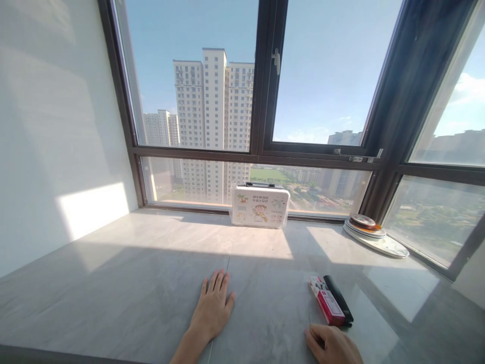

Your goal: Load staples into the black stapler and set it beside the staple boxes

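Observation:
My left hand (pixel 212 306) lies palm down on the grey marbled sill surface, its fingers stretched out and slightly apart. At the bottom edge, my right hand (pixel 331 345) rests on the same surface with the fingers curled into a loose fist, and nothing shows in it. Just beyond that hand lies a red and white printed box (pixel 329 305). Alongside the box, on its right, is a long black object (pixel 338 299) that looks like a stapler. My right hand is close to the box; whether they touch I cannot tell.
A white carry case (pixel 260 207) with cartoon prints and a black handle stands upright against the window. Stacked plates and dishes (pixel 394 247) sit in the right corner. Dark window frames (pixel 310 154) border the back, and a white wall (pixel 56 151) rises at left.

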A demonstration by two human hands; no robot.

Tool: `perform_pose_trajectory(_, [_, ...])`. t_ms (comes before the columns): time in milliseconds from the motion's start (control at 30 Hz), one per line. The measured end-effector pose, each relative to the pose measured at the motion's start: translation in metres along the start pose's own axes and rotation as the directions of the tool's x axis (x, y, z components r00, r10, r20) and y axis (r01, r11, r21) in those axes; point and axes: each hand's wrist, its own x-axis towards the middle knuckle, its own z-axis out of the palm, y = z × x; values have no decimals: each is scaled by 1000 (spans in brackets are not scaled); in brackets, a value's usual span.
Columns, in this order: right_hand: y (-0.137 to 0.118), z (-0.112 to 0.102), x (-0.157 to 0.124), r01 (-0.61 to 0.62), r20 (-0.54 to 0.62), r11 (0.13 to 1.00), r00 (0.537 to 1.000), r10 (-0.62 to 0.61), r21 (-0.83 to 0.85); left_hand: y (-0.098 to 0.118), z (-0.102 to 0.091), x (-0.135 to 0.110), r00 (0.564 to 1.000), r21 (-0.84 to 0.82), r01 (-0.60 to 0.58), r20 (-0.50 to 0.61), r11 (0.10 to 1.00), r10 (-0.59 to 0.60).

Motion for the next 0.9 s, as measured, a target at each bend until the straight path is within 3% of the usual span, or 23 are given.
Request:
perform_pose_trajectory(300, [-73, 7, 43, 251, -60, 962, 968, -246, 110, 47, 19, 15, 999, -8, -42, -25, 999, 42])
perform_pose_trajectory(433, [-83, 22, 55, 169, -2, 985, 986, -169, 23, 49, 18, 20, 998, -17, -55, -14, 998, 54])
perform_pose_trajectory(567, [-85, 36, 60, 53, -15, 998, 998, -54, -40, 48, 17, 19, 998, -24, -55, -4, 998, 55])
perform_pose_trajectory(900, [-92, 31, 56, 32, 3, 998, 1000, -31, -59, 55, 9, 13, 998, -17, -57, 18, 998, 57])
